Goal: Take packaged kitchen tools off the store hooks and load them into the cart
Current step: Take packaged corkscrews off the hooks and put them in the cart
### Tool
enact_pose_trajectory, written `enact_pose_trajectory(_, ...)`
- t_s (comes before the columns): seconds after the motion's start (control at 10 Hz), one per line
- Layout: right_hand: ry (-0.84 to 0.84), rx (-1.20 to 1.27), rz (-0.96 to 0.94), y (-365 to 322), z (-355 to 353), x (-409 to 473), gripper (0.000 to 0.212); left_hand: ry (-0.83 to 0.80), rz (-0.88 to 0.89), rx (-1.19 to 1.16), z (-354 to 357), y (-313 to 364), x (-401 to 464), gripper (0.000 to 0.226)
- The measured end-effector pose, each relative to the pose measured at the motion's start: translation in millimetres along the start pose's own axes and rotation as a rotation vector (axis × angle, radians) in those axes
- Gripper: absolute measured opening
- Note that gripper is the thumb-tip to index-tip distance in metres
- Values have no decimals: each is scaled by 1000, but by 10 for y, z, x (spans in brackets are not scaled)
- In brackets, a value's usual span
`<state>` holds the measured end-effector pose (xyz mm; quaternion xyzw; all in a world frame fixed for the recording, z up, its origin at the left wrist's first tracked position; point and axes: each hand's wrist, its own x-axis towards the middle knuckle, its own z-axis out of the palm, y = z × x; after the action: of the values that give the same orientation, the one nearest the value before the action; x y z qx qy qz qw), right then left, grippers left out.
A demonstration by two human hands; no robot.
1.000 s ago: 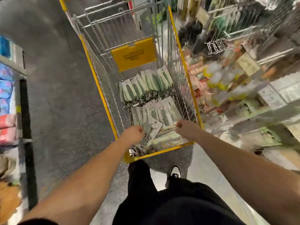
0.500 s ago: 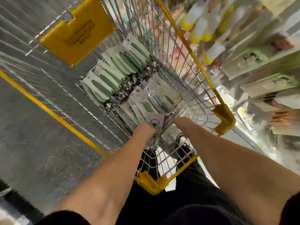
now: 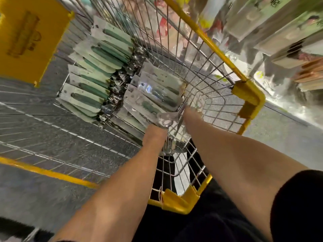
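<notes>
In the head view, both arms reached down into the wire cart (image 3: 206, 55), near its corner closest to the person. The left hand (image 3: 154, 134) and the right hand (image 3: 189, 115) were seen from behind, so the fingers were hidden; I cannot tell if either grip was closed or open. Between the two hands stood a shiny packaged tool (image 3: 167, 119), touching both of them, and part of it hung down just below the left hand. If one hand really held it, the picture did not show.

On the cart floor lay two rows of packaged tools. The far row (image 3: 97, 67), with green handles, lay toward the far end, under the yellow flap (image 3: 26, 37). The near row (image 3: 153, 93) lay just in front of the hands. Blurred store shelves (image 3: 279, 32) stood beyond the cart's right wall.
</notes>
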<state>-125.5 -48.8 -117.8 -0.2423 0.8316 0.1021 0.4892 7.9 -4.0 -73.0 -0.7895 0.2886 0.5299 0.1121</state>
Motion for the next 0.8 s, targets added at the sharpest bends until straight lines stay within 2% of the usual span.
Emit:
enact_pose_trajectory(0.1,19,8,-6,88,111,223,38,20,47,12,2,-10,-25,24)
enact_pose_trajectory(0.2,-43,81,19,133,79,134,41,4,99,80,-12,-23,-35,31)
enact_pose_trajectory(0.4,-147,76,85,287,185,174,55,-86,178,146,-75,-74,-55,27)
enact_pose_trajectory(0.5,-208,103,47,334,139,50,47,-125,225,147,-125,-71,-133,23)
enact_pose_trajectory(0.6,-237,61,-20,172,-246,-614,37,-110,289,117,-276,-29,-291,20)
enact_pose_trajectory(0.7,-372,97,-50,126,-477,-747,21,-86,300,77,-517,52,-474,13)
enact_pose_trajectory(0.8,-373,309,40,88,-736,-927,27,-40,279,24,-761,121,-692,28)
